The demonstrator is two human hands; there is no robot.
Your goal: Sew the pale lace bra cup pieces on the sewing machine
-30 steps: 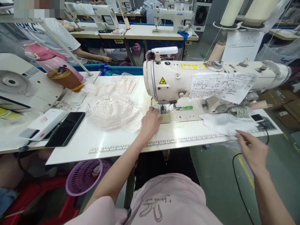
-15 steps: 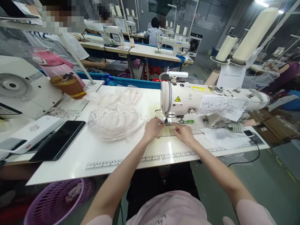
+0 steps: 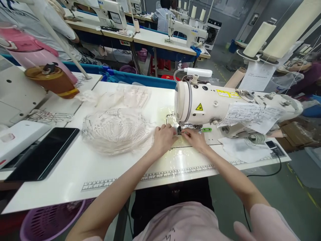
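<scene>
The sewing machine [image 3: 208, 110] stands on the white surface [image 3: 110, 167], its long axis running left to right with a slight downward slope, the needle end pointing left. Its yellow triangular warning sticker [image 3: 199, 107] and oblong yellow label [image 3: 228, 93] face out; the label's print is too small to read, as is the handwriting on the papers [image 3: 240, 113] fixed to its arm. "JUKI" reads clearly on a machine [image 3: 185, 35] in the row behind, and "KI" on another [image 3: 111, 15] (its first letters are cut off). The left hand [image 3: 164, 138] and right hand [image 3: 195, 139] meet from 2 sides at the metal presser-foot area [image 3: 179, 130]. The left fingers are bent and close together; the right fingers are curled in towards the thumb, but I cannot tell what, if anything, either pinches. A green-handled tool [image 3: 207, 129] lies just beyond the right hand. Pale lacy fabric [image 3: 115, 130] lies left of the left hand, above the printed ruler strip [image 3: 165, 174].
</scene>
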